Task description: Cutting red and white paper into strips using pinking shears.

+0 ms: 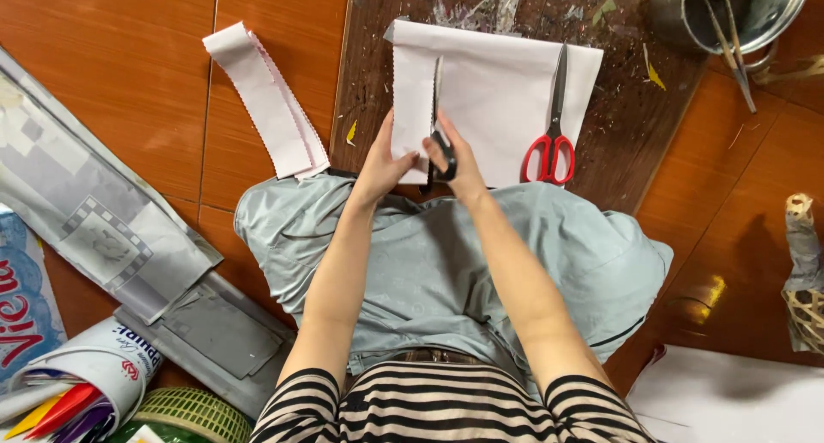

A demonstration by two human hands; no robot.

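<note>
White sheet (pixel 498 91), thin and floppy: our left hand (pixel 382 164) pinches its edge at nine o'clock; right hand (pixel 459 164) grips black shears (pixel 436 117).

Bright, even light, sharp focus, soft shadows, faint glare on the floor tiles (pixel 712 293).

left hand (pixel 384 164) pinching white paper sheet (pixel 493 91), right hand (pixel 459 164) working what looks like black-handled pinking shears (pixel 438 138), red-handled scissors (pixel 551 125) lying alongside

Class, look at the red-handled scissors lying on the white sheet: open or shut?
Shut: the red-handled scissors lie on the white sheet with blades together as one line.
</note>
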